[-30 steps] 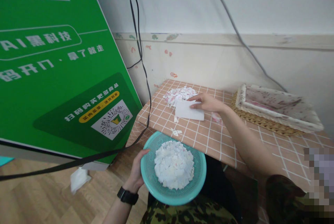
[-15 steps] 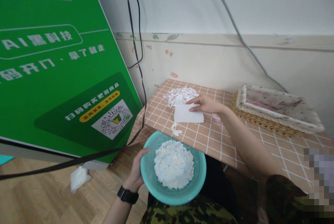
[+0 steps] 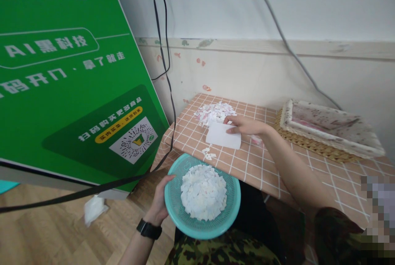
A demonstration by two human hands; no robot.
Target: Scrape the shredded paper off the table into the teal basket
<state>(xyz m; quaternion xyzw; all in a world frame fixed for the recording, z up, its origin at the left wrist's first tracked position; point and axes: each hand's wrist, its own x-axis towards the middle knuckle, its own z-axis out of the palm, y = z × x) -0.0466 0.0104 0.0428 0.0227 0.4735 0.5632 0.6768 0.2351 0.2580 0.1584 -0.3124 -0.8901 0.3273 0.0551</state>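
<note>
Head view gives me both hands at the table (image 3: 247, 162). I have my right hand (image 3: 247, 126) nearly closed at the upper right of a white card (image 3: 219, 136), thumb on its near face and fingertips at its upper edge. How its bottom edge meets the cloth I can't tell from this angle. The relation I care about is that card against the pile of paper scraps (image 3: 213, 111): the pile lies just beyond the card, toward the wall and a little left of my fingers, and the card's long axis runs side to side across the front of it. My right hand is clearly the nearer one. My left hand (image 3: 161, 200) is well apart, gripping the left rim of a turquoise basin (image 3: 233, 205), thumb over the lip. The basin sits below the near edge of the table, on my side of the card, with a heap of white bits (image 3: 203, 193) inside. Between card and basin I see a few loose scraps (image 3: 209, 154) on the cloth, near the edge.
</note>
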